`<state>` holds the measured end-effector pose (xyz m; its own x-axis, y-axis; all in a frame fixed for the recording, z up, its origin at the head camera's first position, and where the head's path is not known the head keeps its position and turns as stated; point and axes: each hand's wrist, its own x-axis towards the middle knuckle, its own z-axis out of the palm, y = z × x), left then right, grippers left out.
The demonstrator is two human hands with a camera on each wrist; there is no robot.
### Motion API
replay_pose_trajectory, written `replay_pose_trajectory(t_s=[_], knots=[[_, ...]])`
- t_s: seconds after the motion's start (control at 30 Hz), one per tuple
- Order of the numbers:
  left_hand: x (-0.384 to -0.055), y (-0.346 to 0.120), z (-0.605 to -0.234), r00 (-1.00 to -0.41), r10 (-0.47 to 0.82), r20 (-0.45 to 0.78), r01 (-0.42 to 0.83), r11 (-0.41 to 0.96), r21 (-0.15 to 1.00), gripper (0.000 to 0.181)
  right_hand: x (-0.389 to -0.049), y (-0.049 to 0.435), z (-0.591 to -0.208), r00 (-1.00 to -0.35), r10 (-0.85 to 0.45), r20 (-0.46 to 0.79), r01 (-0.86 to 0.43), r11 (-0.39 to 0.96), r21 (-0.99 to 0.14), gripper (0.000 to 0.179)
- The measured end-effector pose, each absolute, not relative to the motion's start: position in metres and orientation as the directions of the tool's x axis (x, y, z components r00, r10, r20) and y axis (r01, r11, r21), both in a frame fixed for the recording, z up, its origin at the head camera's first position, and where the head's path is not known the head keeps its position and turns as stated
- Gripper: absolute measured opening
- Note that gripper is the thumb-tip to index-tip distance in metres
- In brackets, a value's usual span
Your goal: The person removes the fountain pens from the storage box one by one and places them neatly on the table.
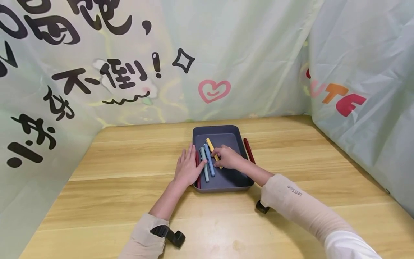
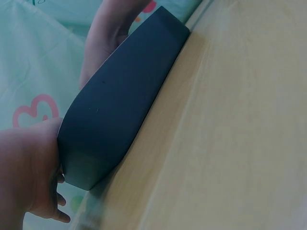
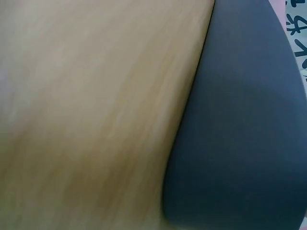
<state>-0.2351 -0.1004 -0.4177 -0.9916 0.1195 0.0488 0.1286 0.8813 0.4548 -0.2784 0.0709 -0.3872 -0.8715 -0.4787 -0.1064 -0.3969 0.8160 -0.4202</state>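
A dark blue-grey tray (image 1: 233, 181) lies on the table. Inside it, side by side, are a dark red pen (image 1: 198, 180) along the left wall, a pale green pen (image 1: 205, 167), a blue pen (image 1: 209, 162) and a yellow pen (image 1: 210, 145). My right hand (image 1: 227, 157) pinches the yellow pen with curled fingers. Over the tray's left rim rests my left hand (image 1: 188, 168), fingers straight and thumb reaching toward the green pen. In the left wrist view my left hand (image 2: 31, 167) touches the tray wall (image 2: 115, 96); the right wrist view shows only the tray's outer side (image 3: 240, 124) and table.
Another dark red pen (image 1: 248, 149) lies against the outside of the tray's right wall. The wooden table (image 1: 129, 162) extends around the tray. Printed fabric (image 1: 258, 54) hangs behind the table and on both sides.
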Motion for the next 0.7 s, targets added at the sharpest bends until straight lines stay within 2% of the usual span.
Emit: replay_pose_trajectory(t_s=[0.13, 0.33, 0.7], knots=[[-0.236, -0.101, -0.419, -0.991, 0.122, 0.049, 0.132, 0.884, 0.449, 0.076, -0.28, 0.071, -0.386, -0.876, -0.469, -0.109, -0.376, 0.808, -0.453, 0.031], [-0.237, -0.102, -0.42, -0.991, 0.126, 0.053, 0.136, 0.878, 0.459, 0.076, -0.282, 0.078, -0.383, -0.896, -0.424, -0.134, -0.276, 0.766, -0.58, 0.028], [-0.238, -0.102, -0.42, -0.991, 0.121, 0.048, 0.129, 0.877, 0.462, 0.077, -0.283, 0.09, -0.386, -0.884, -0.432, -0.181, -0.125, 0.59, -0.798, 0.029]])
